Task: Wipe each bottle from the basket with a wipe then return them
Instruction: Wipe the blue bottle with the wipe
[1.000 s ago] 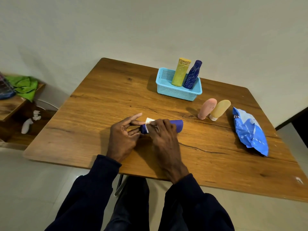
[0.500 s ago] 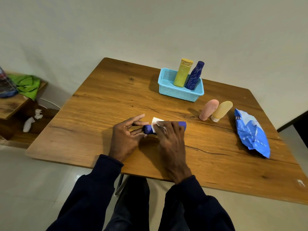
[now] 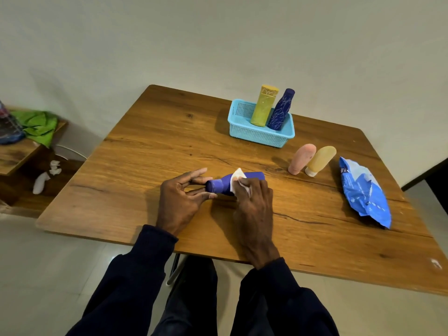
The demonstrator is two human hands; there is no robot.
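A blue bottle (image 3: 220,185) lies on its side on the wooden table (image 3: 150,151). My left hand (image 3: 180,200) pinches its cap end between thumb and fingers. My right hand (image 3: 253,202) holds a white wipe (image 3: 237,178) wrapped over the bottle's body and hides much of it. A light blue basket (image 3: 244,134) at the back holds an upright yellow bottle (image 3: 263,106) and a dark blue patterned bottle (image 3: 281,110). A pink bottle (image 3: 301,158) and a pale yellow bottle (image 3: 320,160) stand cap down on the table, right of the basket.
A blue pack of wipes (image 3: 363,192) lies near the table's right edge. A low wooden shelf (image 3: 17,154) at the left carries a green cloth (image 3: 36,126). A wall stands behind the table.
My right hand has slid the wipe rightward along the blue bottle's body, uncovering more of the cap end. The left hand keeps its hold on the cap.
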